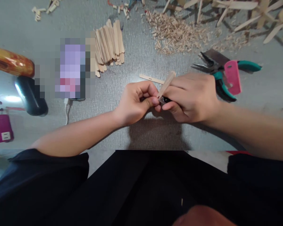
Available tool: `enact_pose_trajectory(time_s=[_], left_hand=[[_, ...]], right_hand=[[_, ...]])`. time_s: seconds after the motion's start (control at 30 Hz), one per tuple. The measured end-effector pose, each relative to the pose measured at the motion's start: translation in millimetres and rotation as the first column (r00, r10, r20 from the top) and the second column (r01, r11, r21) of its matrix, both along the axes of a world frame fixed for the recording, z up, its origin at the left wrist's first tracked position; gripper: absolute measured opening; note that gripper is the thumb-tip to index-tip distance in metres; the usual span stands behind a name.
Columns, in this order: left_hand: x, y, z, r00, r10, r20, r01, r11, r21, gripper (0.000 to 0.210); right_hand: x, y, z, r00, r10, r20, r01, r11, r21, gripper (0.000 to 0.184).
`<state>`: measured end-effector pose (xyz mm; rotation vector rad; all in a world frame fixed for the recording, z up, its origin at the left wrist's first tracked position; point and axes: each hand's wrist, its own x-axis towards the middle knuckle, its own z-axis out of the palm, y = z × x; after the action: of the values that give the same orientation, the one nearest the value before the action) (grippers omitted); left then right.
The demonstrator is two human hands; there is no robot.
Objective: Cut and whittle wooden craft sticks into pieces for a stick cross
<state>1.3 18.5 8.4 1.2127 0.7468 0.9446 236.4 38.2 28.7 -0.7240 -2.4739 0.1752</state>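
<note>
Between my two hands a wooden craft stick (167, 84) slants up and to the right. My left hand (138, 102) is closed, pinching the lower end of this stick between thumb and fingers. My right hand (191, 97) is curled around a small metal-and-black tool (164, 99), mostly hidden by the fingers, so its kind cannot be made out. The tool's metal tip meets the stick's lower end at my left fingertips. Just behind the hands a second craft stick (151, 78) with a small slot in it lies flat, its right end covered.
A row of craft sticks (108, 44) lies behind left, beside a blurred phone (72, 69) on a cable. Wood chips (176, 33) are heaped at the back, with crossed stick pieces (240, 6) further right. Green-handled pliers (218, 75) and a pink-handled blade (232, 77) lie right.
</note>
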Motion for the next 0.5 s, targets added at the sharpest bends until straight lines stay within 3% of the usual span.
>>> enact_pose_trajectory(time_s=[0.27, 0.4, 0.5], left_hand=[[0.4, -6.2, -0.3, 1.000, 0.008, -0.023, -0.008, 1.000, 0.009, 0.054], [0.9, -6.4, -1.6, 1.000, 0.019, -0.013, -0.019, 1.000, 0.017, 0.046], [2.2, -2.4, -1.7, 0.999, 0.033, 0.027, -0.032, 0.999, -0.026, 0.052]], right_hand=[[-2.0, -5.3, -3.3, 1.000, -0.005, -0.007, 0.005, 1.000, 0.019, 0.074], [-3.0, -6.3, -1.1, 0.998, -0.035, 0.047, 0.038, 0.998, -0.059, 0.080], [-1.3, -2.6, 2.0, 0.995, -0.051, 0.084, 0.061, 0.991, -0.121, 0.085]])
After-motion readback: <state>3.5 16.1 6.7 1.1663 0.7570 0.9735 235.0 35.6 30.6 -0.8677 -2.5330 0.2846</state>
